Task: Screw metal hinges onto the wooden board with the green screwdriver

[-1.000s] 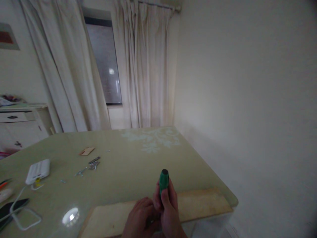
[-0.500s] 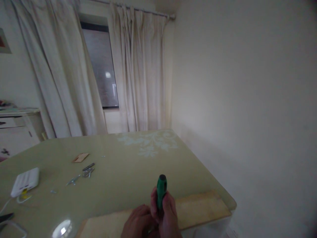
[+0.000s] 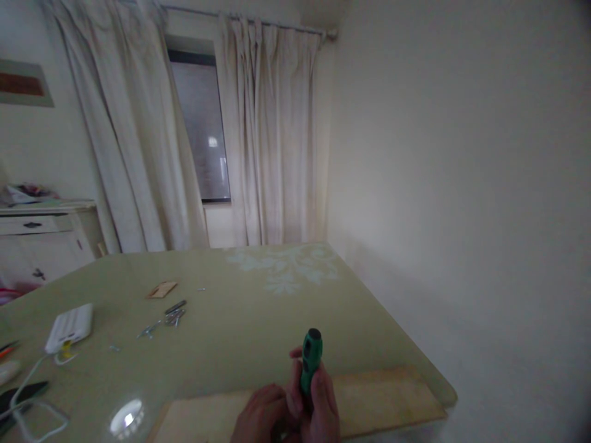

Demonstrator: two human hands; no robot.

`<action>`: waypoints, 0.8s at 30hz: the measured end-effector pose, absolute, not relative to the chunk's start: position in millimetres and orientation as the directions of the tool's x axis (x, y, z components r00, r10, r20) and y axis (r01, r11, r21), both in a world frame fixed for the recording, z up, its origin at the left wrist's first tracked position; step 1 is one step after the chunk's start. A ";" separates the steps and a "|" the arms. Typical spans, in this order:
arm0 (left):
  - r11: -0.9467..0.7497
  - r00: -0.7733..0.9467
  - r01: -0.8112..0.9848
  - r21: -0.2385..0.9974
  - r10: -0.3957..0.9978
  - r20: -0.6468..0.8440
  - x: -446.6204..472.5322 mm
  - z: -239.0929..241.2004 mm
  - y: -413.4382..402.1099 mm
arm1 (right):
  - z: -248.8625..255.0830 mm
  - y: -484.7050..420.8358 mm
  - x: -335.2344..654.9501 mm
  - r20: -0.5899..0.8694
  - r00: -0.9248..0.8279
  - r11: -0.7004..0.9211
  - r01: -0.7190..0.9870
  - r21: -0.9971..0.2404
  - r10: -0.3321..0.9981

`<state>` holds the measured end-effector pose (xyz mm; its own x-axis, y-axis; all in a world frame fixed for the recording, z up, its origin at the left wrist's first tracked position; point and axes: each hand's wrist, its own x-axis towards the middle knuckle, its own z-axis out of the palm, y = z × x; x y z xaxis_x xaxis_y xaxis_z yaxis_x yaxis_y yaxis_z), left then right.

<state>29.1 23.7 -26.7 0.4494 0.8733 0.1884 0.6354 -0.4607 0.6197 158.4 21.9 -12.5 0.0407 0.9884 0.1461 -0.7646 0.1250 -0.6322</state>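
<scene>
A screwdriver with a green and black handle (image 3: 312, 354) stands nearly upright, butt end up. My right hand (image 3: 321, 406) is wrapped round the lower part of this handle, one finger lifted off beside it. The shaft and tip are hidden behind my hands. Just to the left, my left hand (image 3: 262, 415) is closed low at the wooden board (image 3: 388, 397), its fingers curled and touching or nearly touching my right hand. What it pinches, if anything, cannot be seen. The long pale board lies along the near side of the table, under both hands.
On the green table (image 3: 240, 332) lie a pile of screws (image 3: 174, 317), more loose screws (image 3: 148, 330) and a small wooden piece (image 3: 162, 289). Further left are a white box with a cable (image 3: 70, 326), a dark flat object (image 3: 23, 397) and a shiny round object (image 3: 127, 418).
The view has swung slightly left, so everything sits further right. The screwdriver handle has turned, and a finger of my right hand now sticks out beside it. My left hand stays at the board.
</scene>
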 end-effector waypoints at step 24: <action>-0.439 0.421 0.620 0.650 0.886 0.197 32.9 -31.9 24.6 | -6.2 15.7 161.8 0.039 0.097 0.096 -0.710 -0.698 0.995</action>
